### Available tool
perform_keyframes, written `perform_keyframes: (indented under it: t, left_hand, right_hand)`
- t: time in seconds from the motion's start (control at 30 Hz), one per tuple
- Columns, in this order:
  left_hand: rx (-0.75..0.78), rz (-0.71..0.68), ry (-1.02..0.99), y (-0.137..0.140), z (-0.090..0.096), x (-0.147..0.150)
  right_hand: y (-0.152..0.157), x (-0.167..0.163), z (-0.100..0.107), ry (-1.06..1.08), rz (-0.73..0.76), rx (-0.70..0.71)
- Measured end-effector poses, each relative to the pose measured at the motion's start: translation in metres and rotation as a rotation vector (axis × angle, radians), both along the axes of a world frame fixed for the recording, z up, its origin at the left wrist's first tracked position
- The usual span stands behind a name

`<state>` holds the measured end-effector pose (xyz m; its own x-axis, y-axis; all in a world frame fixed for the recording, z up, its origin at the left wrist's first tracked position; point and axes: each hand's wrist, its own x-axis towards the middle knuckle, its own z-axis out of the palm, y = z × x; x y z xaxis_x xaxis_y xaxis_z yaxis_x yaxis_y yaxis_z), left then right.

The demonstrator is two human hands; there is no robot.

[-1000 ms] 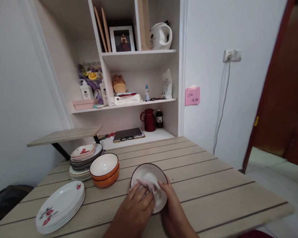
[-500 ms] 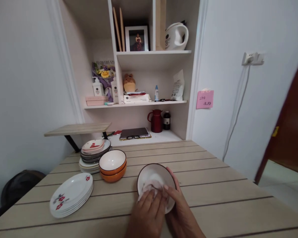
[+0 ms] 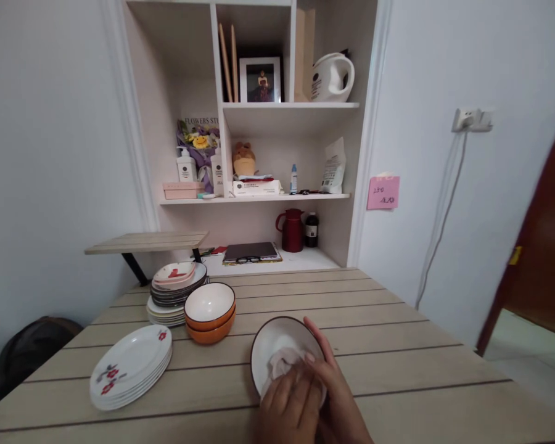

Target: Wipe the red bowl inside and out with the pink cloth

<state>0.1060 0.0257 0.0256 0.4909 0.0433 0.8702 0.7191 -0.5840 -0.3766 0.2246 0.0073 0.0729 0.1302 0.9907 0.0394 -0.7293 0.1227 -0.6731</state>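
Note:
A white bowl with a dark rim (image 3: pixel 263 354) is tilted toward me above the table's near part. My right hand (image 3: pixel 335 376) grips its right side, thumb over the rim and fingers behind the wall. Inside the bowl my left hand (image 3: pixel 290 401) presses a crumpled pale cloth (image 3: pixel 284 361) against the lower right of the inner surface. Its fingers are bunched together over the cloth, and its thumb is hidden. To the left stand two stacked orange bowls (image 3: pixel 210 314) with white insides.
Oval plates with red flowers (image 3: pixel 132 364) are stacked at the left. Behind them is a taller stack of mixed dishes (image 3: pixel 176 290), near a small raised wooden shelf (image 3: pixel 145 242). A red jug (image 3: pixel 292 231) and a dark bottle (image 3: pixel 311 230) stand beyond the table's far edge.
My left hand and the cloth have slid down and right inside the bowl. The bowl sits slightly lower in view, and the camera has tipped up a little.

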Motion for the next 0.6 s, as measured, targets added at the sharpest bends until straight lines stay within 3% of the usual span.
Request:
perform_keyframes:
  t: [0.2, 0.33, 0.43, 0.6]
  left_hand:
    - [0.026, -0.133, 0.047, 0.006, 0.013, -0.033]
    - [0.008, -0.123, 0.202, 0.008, 0.023, -0.047]
    - [0.007, -0.096, 0.189, 0.007, 0.022, -0.046]
    - [0.035, -0.073, -0.003, 0.004, 0.006, -0.024]
  right_hand:
    - [0.002, 0.000, 0.004, -0.050, 0.007, -0.094]
    - [0.001, -0.003, 0.007, -0.020, 0.041, -0.100]
    - [0.000, -0.002, 0.008, -0.022, 0.032, -0.099]
    - [-0.001, 0.004, 0.013, -0.004, 0.031, -0.082]
